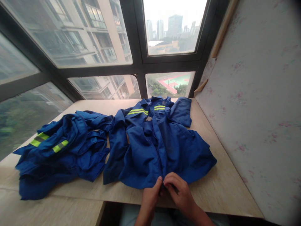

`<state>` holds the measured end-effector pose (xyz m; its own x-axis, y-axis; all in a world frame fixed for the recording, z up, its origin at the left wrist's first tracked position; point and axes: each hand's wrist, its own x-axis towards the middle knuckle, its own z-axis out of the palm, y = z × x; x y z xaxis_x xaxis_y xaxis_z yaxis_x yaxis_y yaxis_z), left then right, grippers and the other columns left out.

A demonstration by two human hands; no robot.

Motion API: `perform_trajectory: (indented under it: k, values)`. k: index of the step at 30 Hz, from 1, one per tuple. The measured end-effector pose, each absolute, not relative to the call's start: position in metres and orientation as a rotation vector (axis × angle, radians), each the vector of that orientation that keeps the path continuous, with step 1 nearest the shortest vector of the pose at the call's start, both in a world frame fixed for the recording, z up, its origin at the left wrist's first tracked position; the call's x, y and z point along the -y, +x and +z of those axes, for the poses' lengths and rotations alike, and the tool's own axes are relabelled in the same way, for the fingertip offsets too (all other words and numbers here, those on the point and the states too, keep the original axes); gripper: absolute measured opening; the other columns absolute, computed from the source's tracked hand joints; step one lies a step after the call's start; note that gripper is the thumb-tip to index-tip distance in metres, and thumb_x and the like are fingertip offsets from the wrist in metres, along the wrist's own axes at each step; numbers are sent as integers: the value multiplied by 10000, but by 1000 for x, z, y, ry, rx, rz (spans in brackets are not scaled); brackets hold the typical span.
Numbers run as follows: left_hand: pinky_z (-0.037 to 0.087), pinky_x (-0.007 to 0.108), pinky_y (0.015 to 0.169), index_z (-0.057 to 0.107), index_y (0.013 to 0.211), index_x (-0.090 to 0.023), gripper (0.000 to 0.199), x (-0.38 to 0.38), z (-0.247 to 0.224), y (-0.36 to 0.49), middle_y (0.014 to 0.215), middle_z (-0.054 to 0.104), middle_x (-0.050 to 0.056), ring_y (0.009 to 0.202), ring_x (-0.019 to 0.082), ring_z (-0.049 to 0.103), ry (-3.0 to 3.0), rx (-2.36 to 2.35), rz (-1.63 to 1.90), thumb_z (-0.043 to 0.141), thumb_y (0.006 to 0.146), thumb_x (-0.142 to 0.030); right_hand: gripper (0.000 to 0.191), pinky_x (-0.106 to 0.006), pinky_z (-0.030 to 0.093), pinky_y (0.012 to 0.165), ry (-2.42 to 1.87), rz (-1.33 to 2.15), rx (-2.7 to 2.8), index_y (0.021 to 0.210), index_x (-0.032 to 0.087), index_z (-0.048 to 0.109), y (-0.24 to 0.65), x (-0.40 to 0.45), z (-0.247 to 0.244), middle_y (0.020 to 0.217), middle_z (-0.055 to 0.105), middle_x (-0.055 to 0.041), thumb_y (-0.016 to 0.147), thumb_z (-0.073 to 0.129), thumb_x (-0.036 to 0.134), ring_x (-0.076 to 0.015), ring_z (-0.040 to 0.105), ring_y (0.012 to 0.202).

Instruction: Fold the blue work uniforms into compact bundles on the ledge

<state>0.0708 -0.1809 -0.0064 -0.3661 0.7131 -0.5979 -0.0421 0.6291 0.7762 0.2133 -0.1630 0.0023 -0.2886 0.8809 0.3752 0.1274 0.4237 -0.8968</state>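
Observation:
A blue work jacket with yellow-green stripes on its chest lies front up, its collar toward the window. My left hand pinches the bottom hem at the front opening, thumb on top. Close beside it, my right hand has its fingers bent and pressed together on the other front edge at the hem. Whether a zipper end is between the fingertips is hidden. One sleeve lies along the jacket's left side; the other is folded near the right shoulder.
A second blue garment with reflective strips lies crumpled on the left of the pale countertop. Dark-framed windows stand behind, and a floral-papered wall bounds the right side. The counter's front edge has a recess where my legs are.

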Motion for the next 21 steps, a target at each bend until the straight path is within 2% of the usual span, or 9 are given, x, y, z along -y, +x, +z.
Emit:
perform_trajectory:
  k: [5,9,12,14,21]
  values:
    - [393,264,538,724,659,-109,652,183,-10,76,608,659,52,547,151,550,426,-1633,958,766,498,-739,214,-250,516,742,-920,1006,1676,867,218,602,212,157,1,886,626,-48,978,424,181,-158,627,823]
    - [372,263,537,708,616,-103,632,183,-6,77,563,617,36,549,141,521,390,-1613,952,768,521,-724,114,-257,522,766,-904,1072,1712,926,215,617,215,157,5,939,632,-55,933,510,175,-166,633,867]
    - [372,252,537,730,689,-102,584,183,-4,79,601,625,25,581,135,518,346,-1515,1029,800,540,-663,106,-256,529,763,-921,1054,1719,973,215,634,216,161,6,989,646,-62,880,605,174,-171,639,888]
    - [380,246,539,741,742,-106,556,184,-4,81,630,637,22,592,132,522,313,-1458,1079,817,551,-622,94,-253,537,753,-950,995,1688,953,216,650,214,164,5,957,656,-55,875,621,171,-167,646,866]
    - [442,275,589,731,643,-118,532,184,-4,77,589,651,45,613,186,591,346,-1617,969,776,589,-645,180,-249,576,718,-941,721,1666,880,230,721,207,170,-1,867,688,-49,911,577,126,-154,676,780]
